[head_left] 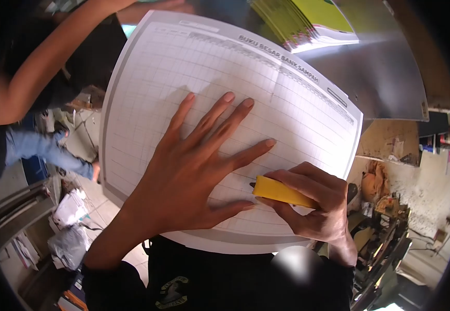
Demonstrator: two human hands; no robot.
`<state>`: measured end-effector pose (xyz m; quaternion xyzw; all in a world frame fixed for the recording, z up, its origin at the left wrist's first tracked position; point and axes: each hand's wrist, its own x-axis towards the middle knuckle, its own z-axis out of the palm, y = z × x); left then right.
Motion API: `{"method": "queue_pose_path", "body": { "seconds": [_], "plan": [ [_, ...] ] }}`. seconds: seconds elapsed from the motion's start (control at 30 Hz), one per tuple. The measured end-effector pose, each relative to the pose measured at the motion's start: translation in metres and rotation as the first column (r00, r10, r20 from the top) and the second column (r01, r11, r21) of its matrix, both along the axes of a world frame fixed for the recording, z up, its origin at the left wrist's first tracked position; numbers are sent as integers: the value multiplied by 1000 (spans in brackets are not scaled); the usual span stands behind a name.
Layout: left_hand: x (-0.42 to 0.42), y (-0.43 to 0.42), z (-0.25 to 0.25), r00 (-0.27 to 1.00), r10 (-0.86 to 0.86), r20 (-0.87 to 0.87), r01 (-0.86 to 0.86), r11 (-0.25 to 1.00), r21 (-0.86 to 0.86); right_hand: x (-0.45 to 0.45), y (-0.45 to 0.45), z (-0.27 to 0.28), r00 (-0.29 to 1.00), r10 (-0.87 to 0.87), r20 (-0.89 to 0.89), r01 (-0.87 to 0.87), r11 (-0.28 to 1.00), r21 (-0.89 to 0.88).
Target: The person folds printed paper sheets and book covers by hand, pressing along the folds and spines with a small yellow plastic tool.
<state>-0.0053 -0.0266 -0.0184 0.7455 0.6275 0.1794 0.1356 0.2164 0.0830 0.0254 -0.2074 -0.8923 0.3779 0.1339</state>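
Note:
A large white printed sheet [308, 135] with a ruled table and the heading "BUKU BESAR BANK SAMPAH" lies tilted before me. My left hand [199, 160] rests on its middle, palm down and fingers spread, holding nothing. Just to the right, my right hand [313, 199] grips a yellow cutter [282, 192] between thumb and fingers. Its dark tip points left, over the lower part of the sheet near my left thumb. Whether the tip touches the paper I cannot tell.
A metal surface [390, 78] extends beyond the sheet, bearing a stack of yellow-green printed papers [287, 23]. Another person's arm [54, 62] reaches in at upper left. Plastic bags [69, 246] lie at lower left; cluttered items [385, 243] stand at lower right.

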Motion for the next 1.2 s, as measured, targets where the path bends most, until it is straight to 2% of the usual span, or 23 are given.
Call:
{"method": "queue_pose_path", "body": {
  "seconds": [0.1,0.33,0.43,0.6,0.83,0.93,1.0,1.03,1.1,1.13,1.17,1.2],
  "plan": [
    [-2,-1,-7,998,12,64,-14,999,34,-4,2,3,997,61,55,-64,995,71],
    [-4,0,-17,977,-28,213,8,995,95,-15,-4,18,972,70,222,-105,984,146],
    [-3,-1,-17,961,-20,275,-10,994,107,-14,-5,17,972,68,226,-115,973,200],
    [-3,0,-19,963,-27,267,1,995,98,-11,-4,11,979,103,176,-150,948,282],
    [-2,1,-20,967,-32,252,16,998,66,-14,-9,7,985,80,154,-119,956,266],
    [-1,2,-21,964,-29,263,16,998,54,-13,-13,0,982,58,181,-114,941,320],
    [-1,2,-21,961,-31,276,17,998,52,-10,-15,-9,999,28,39,-39,945,325],
    [-1,2,-21,959,-30,281,17,999,49,-12,-15,-7,999,28,43,-41,944,327],
    [-2,2,-20,960,-26,279,12,999,51,-16,-17,2,990,-63,127,39,983,182],
    [-2,2,-19,962,-27,273,13,998,54,-17,-19,5,989,-68,128,44,982,181],
    [-3,2,-18,962,-35,272,19,998,59,-18,-22,8,952,-241,191,261,961,-88],
    [-4,2,-17,961,-27,275,13,998,54,-17,-23,10,878,-377,294,463,822,-331]
  ]
}}
